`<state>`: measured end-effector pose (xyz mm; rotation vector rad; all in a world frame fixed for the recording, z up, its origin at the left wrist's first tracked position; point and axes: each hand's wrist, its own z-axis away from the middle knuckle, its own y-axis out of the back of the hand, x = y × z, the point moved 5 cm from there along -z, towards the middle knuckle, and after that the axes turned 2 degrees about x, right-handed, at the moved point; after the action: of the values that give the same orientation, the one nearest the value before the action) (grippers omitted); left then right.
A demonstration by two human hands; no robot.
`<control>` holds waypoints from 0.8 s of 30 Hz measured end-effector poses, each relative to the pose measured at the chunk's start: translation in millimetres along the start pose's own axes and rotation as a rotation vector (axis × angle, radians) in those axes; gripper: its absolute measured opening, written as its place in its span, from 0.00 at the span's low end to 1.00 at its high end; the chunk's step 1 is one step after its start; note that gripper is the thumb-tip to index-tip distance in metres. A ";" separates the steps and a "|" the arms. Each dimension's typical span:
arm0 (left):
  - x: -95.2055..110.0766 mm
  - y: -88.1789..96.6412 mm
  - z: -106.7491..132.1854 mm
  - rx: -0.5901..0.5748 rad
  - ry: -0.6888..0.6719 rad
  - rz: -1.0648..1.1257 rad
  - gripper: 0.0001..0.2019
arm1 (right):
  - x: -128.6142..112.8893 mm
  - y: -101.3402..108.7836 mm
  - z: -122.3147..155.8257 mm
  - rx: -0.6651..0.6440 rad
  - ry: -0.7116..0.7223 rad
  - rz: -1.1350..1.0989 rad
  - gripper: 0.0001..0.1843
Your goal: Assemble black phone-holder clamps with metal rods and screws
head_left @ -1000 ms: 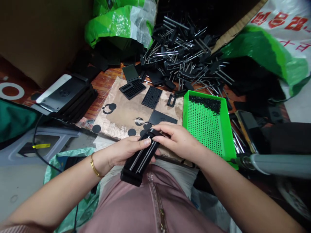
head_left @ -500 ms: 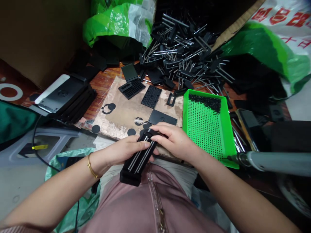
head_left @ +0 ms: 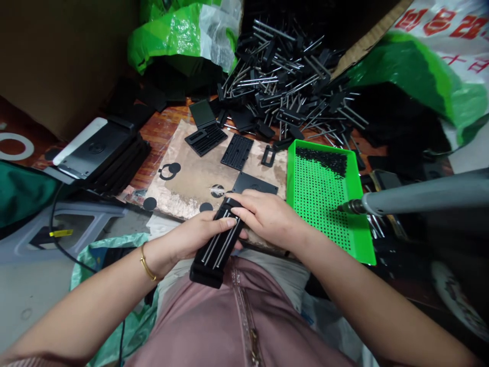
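Close to my body I hold a black plastic bracket with metal rods [head_left: 214,251], tilted with its far end up toward the board. My left hand [head_left: 202,232] wraps around its middle, thumb lying across the rods. Fingers of my right hand [head_left: 263,216] close on its far end. Just beyond lies a flat black plate [head_left: 255,182], partly covered by my right hand. Ribbed black plates [head_left: 237,152] and a small black frame [head_left: 269,156] rest farther up the cardboard-covered board [head_left: 183,163].
A green perforated tray [head_left: 369,239] with small black screws [head_left: 324,160] stands at the right. An electric screwdriver [head_left: 420,196] hangs over it. Behind is a heap of rod-and-bracket parts [head_left: 282,81]; at the left, a stack of black assemblies [head_left: 103,153].
The screwdriver has swung up and left over the tray. The bracket is turned slightly more upright in my hands, and my right fingers have shifted a little at its far end.
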<state>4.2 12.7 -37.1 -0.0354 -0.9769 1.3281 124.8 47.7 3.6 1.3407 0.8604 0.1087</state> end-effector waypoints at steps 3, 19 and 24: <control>-0.1 0.9 -0.6 0.054 -0.001 -0.040 0.19 | -1.9 2.6 -2.4 -0.005 0.002 0.017 0.21; 2.6 6.6 -3.3 0.100 -0.004 0.038 0.13 | 10.1 6.2 -8.6 -0.064 0.019 -0.282 0.22; 3.0 3.7 -4.5 0.151 -0.033 -0.029 0.15 | 6.6 6.0 -10.1 -0.038 0.028 -0.243 0.21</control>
<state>3.9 18.5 -40.2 0.1155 -0.8993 1.3761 125.8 60.9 6.0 1.1917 1.0332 -0.0453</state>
